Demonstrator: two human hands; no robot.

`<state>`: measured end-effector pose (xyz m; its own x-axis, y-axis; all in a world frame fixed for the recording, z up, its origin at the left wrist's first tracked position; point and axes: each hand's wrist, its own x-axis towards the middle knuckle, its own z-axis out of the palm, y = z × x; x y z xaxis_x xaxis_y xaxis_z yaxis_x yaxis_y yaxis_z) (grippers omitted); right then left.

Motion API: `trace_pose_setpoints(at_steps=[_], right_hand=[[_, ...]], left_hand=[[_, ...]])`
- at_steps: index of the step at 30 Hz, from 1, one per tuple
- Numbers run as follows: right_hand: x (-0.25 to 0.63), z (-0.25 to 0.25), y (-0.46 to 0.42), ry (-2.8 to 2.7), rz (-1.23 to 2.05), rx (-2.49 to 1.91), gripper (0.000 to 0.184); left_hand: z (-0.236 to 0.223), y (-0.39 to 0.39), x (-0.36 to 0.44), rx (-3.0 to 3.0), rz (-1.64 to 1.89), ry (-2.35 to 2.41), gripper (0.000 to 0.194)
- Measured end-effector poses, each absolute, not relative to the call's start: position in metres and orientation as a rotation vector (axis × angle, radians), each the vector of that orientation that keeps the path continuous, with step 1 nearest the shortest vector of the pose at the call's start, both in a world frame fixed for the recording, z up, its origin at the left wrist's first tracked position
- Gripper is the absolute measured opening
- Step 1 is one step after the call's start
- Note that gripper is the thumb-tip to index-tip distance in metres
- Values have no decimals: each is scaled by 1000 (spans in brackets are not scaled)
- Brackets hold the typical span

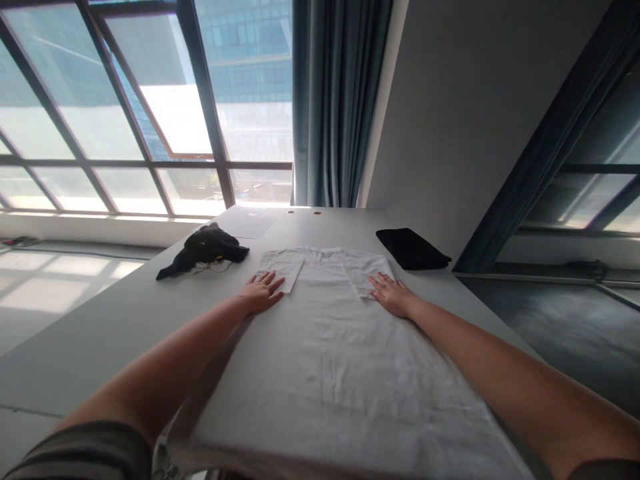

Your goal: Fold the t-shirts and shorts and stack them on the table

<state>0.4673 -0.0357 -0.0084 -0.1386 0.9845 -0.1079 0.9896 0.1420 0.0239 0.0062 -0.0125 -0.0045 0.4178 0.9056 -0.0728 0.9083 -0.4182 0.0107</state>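
A white T-shirt (325, 347) lies spread flat on the white table (100, 333), collar away from me, with both sleeves folded in over the chest. My left hand (261, 292) lies flat and open on the shirt's left edge, fingertips at the folded left sleeve. Over on the other side, my right hand (393, 295) rests with fingers spread on the right shoulder area, beside the folded right sleeve. Neither hand holds anything.
A crumpled black garment (205, 250) sits on the table at the far left. A folded black cloth (413, 248) lies at the far right near the wall. A sheet of paper (253, 223) lies by the window. Curtains hang behind the table's far edge.
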Motion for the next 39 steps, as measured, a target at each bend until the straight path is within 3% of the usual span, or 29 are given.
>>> trace_pose_setpoints(at_steps=[26,30,33,39], right_hand=[[491,-27,156,2371,-54,2068,67],[492,-30,156,2426,11,2087,63],[490,-23,143,2572,248,2115,58],[497,-5,83,2822,550,2054,46]], left_hand=[[-10,173,27,2636,-56,1699,67],[-9,169,29,2677,24,1738,62],[-2,152,31,2722,220,1894,53],[19,69,25,2660,307,2118,39]])
